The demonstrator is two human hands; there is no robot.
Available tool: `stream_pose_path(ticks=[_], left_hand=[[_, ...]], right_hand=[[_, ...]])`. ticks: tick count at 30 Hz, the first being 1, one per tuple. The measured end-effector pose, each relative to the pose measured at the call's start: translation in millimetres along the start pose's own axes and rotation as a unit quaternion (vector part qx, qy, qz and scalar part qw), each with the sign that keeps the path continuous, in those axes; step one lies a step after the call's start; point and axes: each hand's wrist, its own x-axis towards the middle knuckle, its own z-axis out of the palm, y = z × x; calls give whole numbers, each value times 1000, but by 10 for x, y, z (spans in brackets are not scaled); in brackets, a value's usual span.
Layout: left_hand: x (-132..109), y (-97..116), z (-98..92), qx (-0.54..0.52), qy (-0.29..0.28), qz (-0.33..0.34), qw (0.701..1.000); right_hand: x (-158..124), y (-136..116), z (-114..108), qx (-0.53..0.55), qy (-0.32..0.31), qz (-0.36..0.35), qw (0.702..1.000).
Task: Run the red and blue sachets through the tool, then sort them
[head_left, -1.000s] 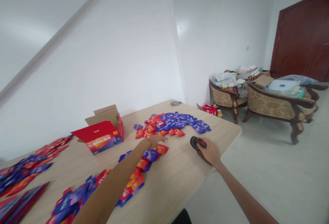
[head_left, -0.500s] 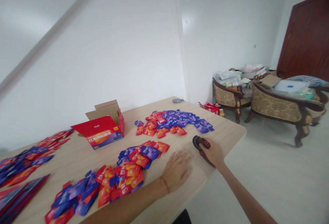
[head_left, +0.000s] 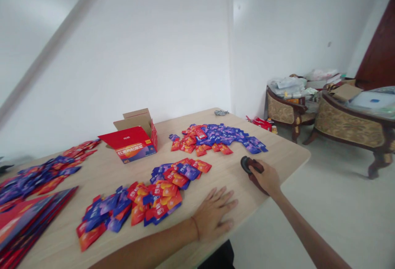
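Observation:
My left hand (head_left: pixel 215 211) lies flat on the wooden table (head_left: pixel 200 182), fingers spread, holding nothing. Near the table's right edge, my right hand (head_left: pixel 268 177) is closed around a dark brown hand tool (head_left: pixel 256 168) with a rounded black end, resting low at the tabletop; its exact kind I cannot make out. Beyond it spreads a pile of red and purple sachets (head_left: pixel 216 136). Left of my left hand are more overlapping sachets (head_left: pixel 166 191), and blue and red ones (head_left: pixel 105 213) continue toward the front. An open red carton (head_left: pixel 132 143) stands behind them, flaps up.
At the left lie a further heap of sachets (head_left: pixel 46 176) and a stack of flat printed cartons (head_left: pixel 37 215). A small grey item (head_left: pixel 221 112) sits at the table's far corner. Armchairs (head_left: pixel 354 117) loaded with bags and boxes stand on the floor at right.
The view has turned slightly left, so the scene sits further right in it. My left hand, blurred before, now rests with its fingers more spread. The right hand keeps its hold.

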Motion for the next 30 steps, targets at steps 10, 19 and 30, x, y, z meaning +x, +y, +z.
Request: stream_pose_path(ticks=[10,19,30], left_hand=[[-23,18,64,36,31,-3,999],[-45,67,-4,41,30,-1,999],[-14,-58,84,23,16,11,1000]], right_hand=[[-5,47,15,-22,-1,-3,1000],[-10,59,20,-28,5,-2,1000],[8,62,39,-28,1,-2,1000]])
